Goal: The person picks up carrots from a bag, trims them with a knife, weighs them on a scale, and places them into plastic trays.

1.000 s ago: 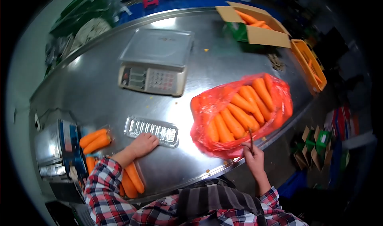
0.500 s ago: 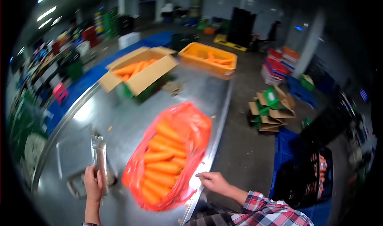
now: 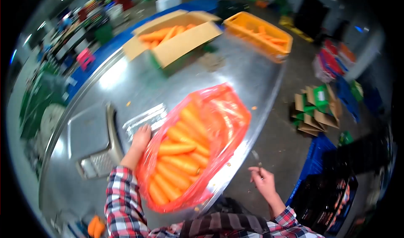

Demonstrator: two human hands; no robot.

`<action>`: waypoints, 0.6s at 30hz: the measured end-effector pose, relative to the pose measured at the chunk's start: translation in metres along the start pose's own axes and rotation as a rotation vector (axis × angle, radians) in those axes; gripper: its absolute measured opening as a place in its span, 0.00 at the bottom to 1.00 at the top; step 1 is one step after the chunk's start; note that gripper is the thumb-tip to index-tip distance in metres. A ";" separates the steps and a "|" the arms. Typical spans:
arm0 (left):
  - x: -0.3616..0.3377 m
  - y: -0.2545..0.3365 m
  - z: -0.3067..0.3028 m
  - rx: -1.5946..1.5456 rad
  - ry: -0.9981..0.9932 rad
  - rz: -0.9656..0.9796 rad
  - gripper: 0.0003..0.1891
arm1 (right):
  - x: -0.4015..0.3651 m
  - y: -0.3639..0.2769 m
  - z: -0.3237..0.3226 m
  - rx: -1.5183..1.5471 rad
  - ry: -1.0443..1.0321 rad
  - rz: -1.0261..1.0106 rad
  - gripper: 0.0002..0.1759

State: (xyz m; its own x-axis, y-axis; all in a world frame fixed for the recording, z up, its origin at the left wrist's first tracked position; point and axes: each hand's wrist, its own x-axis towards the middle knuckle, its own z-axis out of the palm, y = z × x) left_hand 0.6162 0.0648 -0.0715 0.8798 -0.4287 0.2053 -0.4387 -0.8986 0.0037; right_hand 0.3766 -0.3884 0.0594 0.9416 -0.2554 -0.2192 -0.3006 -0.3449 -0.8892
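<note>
My left hand is at the near edge of a clear plastic tray, its fingers bent over that edge. The tray lies flat on the metal table, just left of a red plastic bag. Through the bag's wide mouth show several carrots, stacked side by side. Off the table's right edge, my right hand is closed on a slim thing with a pale, thin tip, which looks like a small knife; blur hides its detail.
A weighing scale stands on the table at left. Farther back are a cardboard box and an orange crate, both holding carrots. Folded cartons and a dark crate are on the right.
The clear tray has gone from standing on edge over the scale to lying flat beside the bag, my left hand moving right with it. My right hand has moved right, away from the bag.
</note>
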 end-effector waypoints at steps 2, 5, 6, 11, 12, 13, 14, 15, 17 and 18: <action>-0.012 0.008 -0.030 0.020 -0.176 -0.189 0.09 | 0.020 0.015 0.001 0.040 -0.037 0.007 0.09; -0.026 -0.001 -0.033 0.131 -0.219 -0.164 0.06 | 0.043 0.012 0.007 0.035 -0.125 -0.095 0.08; -0.026 -0.004 -0.031 0.146 -0.203 -0.160 0.05 | 0.049 0.010 0.009 0.036 -0.137 -0.151 0.08; -0.011 -0.005 -0.036 0.151 -0.151 -0.074 0.05 | 0.042 0.008 0.008 -0.007 -0.115 -0.232 0.09; -0.006 -0.007 -0.038 0.150 -0.145 -0.071 0.05 | 0.037 0.007 0.008 -0.020 -0.096 -0.222 0.09; -0.002 -0.012 -0.036 0.139 -0.092 -0.026 0.05 | 0.030 0.012 0.010 -0.012 -0.085 -0.197 0.09; -0.002 -0.015 -0.034 0.120 -0.060 -0.040 0.05 | 0.022 0.011 0.013 0.008 -0.084 -0.145 0.09; -0.001 -0.012 -0.038 0.102 -0.028 -0.055 0.05 | 0.014 0.008 0.017 0.028 -0.083 -0.093 0.09; -0.003 0.001 -0.059 0.037 0.109 -0.065 0.07 | 0.000 0.003 0.023 0.050 -0.090 -0.043 0.09; -0.012 0.012 -0.076 0.016 0.196 -0.083 0.07 | -0.007 0.002 0.024 0.040 -0.094 -0.085 0.10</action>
State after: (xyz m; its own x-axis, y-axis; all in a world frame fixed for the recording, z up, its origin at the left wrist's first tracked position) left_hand 0.5870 0.0666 0.0010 0.8599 -0.3278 0.3914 -0.3615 -0.9323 0.0133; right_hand 0.3735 -0.3654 0.0496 0.9740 -0.1408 -0.1772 -0.2146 -0.3254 -0.9209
